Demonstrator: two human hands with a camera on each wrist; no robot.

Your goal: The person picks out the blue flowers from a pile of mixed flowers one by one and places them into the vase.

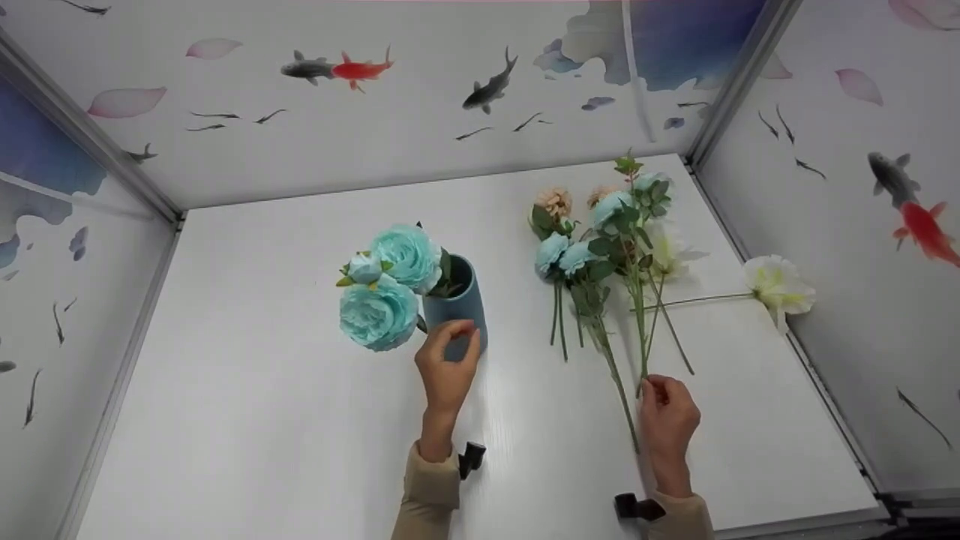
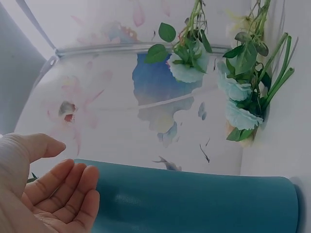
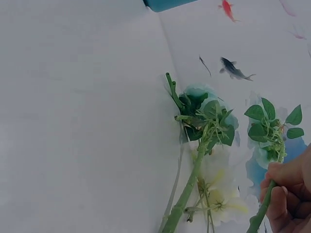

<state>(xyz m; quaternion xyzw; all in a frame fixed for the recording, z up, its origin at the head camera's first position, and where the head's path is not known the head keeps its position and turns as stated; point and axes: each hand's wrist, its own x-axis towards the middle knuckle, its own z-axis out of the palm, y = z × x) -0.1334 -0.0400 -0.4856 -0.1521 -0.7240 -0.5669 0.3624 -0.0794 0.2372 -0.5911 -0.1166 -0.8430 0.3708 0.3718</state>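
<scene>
A blue cylindrical vase (image 1: 455, 309) stands upright, with turquoise peonies (image 1: 379, 311) leaning out over its left side. My left hand (image 1: 446, 375) is beside the front of the vase. In the left wrist view its thumb and relaxed fingers (image 2: 80, 187) are apart, with nothing between them; whether they touch the vase I cannot tell. On the right, my right hand (image 1: 671, 420) pinches the lower end of a green flower stem (image 3: 262, 208) between thumb and fingers. Leaves and a pale blue bloom (image 3: 265, 153) top that stem.
Several other flowers lie right of the vase: blue blooms (image 1: 553, 251), a peach bloom (image 1: 555, 201) and a long bare stem (image 1: 619, 382). A white-yellow flower (image 1: 780, 285) overhangs the table's right edge. Printed panels (image 1: 420, 135) wall the white table (image 1: 262, 375).
</scene>
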